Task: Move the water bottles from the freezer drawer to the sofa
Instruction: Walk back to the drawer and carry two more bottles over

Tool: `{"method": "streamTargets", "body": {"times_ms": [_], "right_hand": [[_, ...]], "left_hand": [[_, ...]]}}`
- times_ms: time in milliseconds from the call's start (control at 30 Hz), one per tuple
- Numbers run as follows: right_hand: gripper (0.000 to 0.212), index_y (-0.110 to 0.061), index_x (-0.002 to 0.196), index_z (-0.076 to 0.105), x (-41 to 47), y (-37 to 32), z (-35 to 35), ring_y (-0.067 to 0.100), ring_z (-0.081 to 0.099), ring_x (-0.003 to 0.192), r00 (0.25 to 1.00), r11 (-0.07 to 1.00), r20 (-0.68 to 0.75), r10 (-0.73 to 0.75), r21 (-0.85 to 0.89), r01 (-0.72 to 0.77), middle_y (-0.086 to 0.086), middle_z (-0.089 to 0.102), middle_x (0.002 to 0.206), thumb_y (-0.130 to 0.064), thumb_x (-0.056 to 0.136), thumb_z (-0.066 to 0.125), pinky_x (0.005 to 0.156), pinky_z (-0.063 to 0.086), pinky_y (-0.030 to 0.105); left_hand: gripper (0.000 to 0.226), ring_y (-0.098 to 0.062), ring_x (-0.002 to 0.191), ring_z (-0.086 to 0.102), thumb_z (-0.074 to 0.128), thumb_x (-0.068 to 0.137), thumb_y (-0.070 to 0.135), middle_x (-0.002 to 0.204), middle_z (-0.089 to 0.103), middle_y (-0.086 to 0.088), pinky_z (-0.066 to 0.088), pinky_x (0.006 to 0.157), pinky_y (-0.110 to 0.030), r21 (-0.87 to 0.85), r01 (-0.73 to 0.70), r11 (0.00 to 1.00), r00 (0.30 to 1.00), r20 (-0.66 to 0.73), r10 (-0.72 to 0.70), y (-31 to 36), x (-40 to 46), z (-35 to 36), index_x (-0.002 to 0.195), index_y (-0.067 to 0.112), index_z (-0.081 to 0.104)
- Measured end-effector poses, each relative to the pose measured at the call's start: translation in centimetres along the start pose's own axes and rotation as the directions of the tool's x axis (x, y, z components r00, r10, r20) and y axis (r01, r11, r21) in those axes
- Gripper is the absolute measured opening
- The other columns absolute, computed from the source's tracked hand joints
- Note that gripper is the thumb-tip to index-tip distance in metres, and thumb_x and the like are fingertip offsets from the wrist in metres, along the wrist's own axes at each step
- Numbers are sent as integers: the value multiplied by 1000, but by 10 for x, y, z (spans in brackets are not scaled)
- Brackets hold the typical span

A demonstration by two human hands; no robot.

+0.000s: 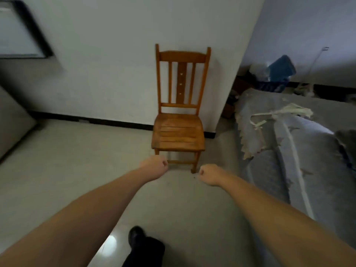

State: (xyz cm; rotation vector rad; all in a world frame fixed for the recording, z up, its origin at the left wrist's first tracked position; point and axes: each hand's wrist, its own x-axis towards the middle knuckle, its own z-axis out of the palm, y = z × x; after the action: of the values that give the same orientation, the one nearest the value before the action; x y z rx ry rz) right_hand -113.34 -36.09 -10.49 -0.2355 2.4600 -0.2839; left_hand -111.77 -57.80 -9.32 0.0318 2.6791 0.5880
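Both my arms reach forward over the pale tiled floor. My left hand (156, 164) is curled into a fist and holds nothing. My right hand (210, 174) is also curled into a fist with nothing in it. The sofa (300, 151), draped in a grey-blue cover with a fringed edge, runs along the right side of the view, right of my right arm. No water bottle and no freezer drawer is in view.
A wooden chair (179, 130) stands against the white wall straight ahead, just beyond my hands. A beige seat edge (11, 124) shows at far left. Blue bags and clutter (277, 72) lie beyond the sofa. My dark shoe (136, 236) is on the floor below.
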Motion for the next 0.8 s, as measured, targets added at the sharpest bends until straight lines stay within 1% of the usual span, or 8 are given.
{"method": "streamTargets", "body": {"times_ms": [67,233,367,433,533,667,733,800], "right_hand": [[19,-10,92,60,27,-32,-7,29,61,97,997,997,34,-70,-24,71,12,63,101,-18,95,44,78,46,34],[28,-8,103,67,97,-120,-29,25,62,89,980,981,56,-191,-31,193,7,64,97,-23,95,46,68,46,30],[30,-8,110,66,150,-194,-61,26,61,100,973,968,44,-226,-102,230,9,65,110,-23,96,45,85,51,34],[29,-5,109,64,179,-231,-78,28,61,104,969,962,42,-245,-113,248,8,63,107,-22,96,44,89,51,35],[21,-9,93,60,213,-282,-92,27,60,95,962,955,42,-270,-118,273,10,58,95,-20,97,42,81,49,35],[30,-3,89,65,251,-341,-98,26,60,83,944,930,80,-321,-162,330,12,62,88,-19,96,40,72,47,33],[33,-12,64,49,274,-373,-104,18,45,61,925,895,91,-369,-235,380,5,45,67,-16,95,40,55,36,29],[38,-16,57,34,295,-399,-112,15,30,52,906,862,114,-408,-280,423,2,31,60,-14,95,39,50,26,29]], "left_hand": [[23,-22,96,60,47,94,27,107,65,-5,46,76,-29,-2,90,996,996,-26,-90,-33,5,-15,103,15,64],[27,-23,103,60,47,95,28,117,63,-6,49,84,-33,-10,211,977,972,-99,-211,-110,32,-62,114,16,62],[30,-25,107,59,47,95,29,121,62,-8,49,90,-35,-20,234,972,964,-122,-235,-164,63,-114,118,15,60],[29,-25,107,59,48,95,29,121,62,-7,49,90,-34,-36,245,969,957,-150,-247,-197,78,-144,117,15,61],[29,-25,105,60,48,95,28,119,63,-9,49,90,-34,-81,272,959,944,-169,-282,-246,91,-179,118,14,60],[29,-24,105,60,50,95,28,119,62,-9,50,92,-36,-150,347,926,912,-177,-371,-306,101,-204,119,14,60],[29,-25,105,60,49,94,30,118,63,-8,50,93,-36,-171,393,903,888,-184,-421,-334,107,-214,117,16,61],[28,-24,103,61,48,94,31,115,64,-6,50,93,-37,-185,429,884,866,-193,-461,-355,114,-223,115,19,62]]}}
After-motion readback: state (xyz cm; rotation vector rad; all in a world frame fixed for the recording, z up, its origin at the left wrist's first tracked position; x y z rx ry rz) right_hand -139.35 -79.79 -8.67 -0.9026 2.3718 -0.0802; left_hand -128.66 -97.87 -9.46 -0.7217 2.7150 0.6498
